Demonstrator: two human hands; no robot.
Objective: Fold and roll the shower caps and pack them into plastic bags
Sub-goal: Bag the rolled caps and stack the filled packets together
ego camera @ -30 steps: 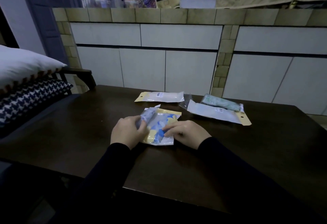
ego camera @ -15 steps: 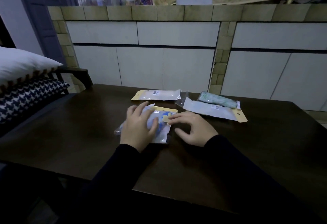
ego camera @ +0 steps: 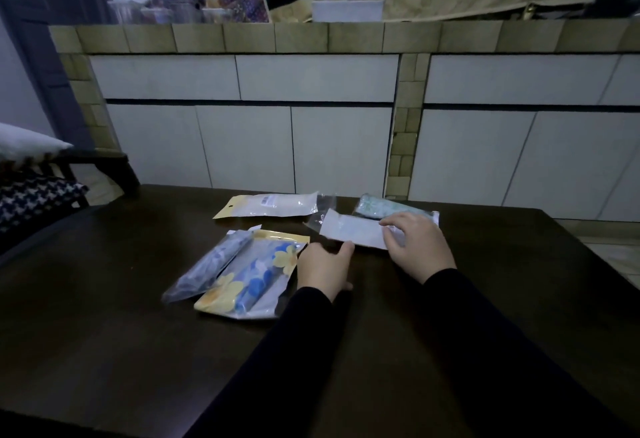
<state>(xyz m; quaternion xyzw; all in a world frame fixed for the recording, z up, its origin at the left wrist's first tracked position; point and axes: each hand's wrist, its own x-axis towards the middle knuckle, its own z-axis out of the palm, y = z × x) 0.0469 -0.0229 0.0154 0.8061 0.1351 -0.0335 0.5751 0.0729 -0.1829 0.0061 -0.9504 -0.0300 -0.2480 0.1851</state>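
Observation:
A bag with a yellow header holding a rolled blue-and-yellow flowered shower cap [ego camera: 252,278] lies on the dark table [ego camera: 485,299]. A grey-blue rolled cap in a clear bag [ego camera: 211,264] rests against its left side. Further right lies a white plastic bag [ego camera: 349,232]. My right hand [ego camera: 415,247] grips that bag's right end, thumb below and fingers on top. A green rolled cap [ego camera: 381,209] lies just behind the white bag. My left hand [ego camera: 323,268] rests on the table at the white bag's near left corner, fingers relaxed, holding nothing.
Another flat bag with a yellow header [ego camera: 273,205] lies at the back of the table. A tiled counter wall [ego camera: 311,108] stands right behind the table. A chair with cushions [ego camera: 38,195] is at the left.
Both hands have left the flowered bag and moved right. My right hand has taken hold of the white bag, and my left hand has come to its near corner.

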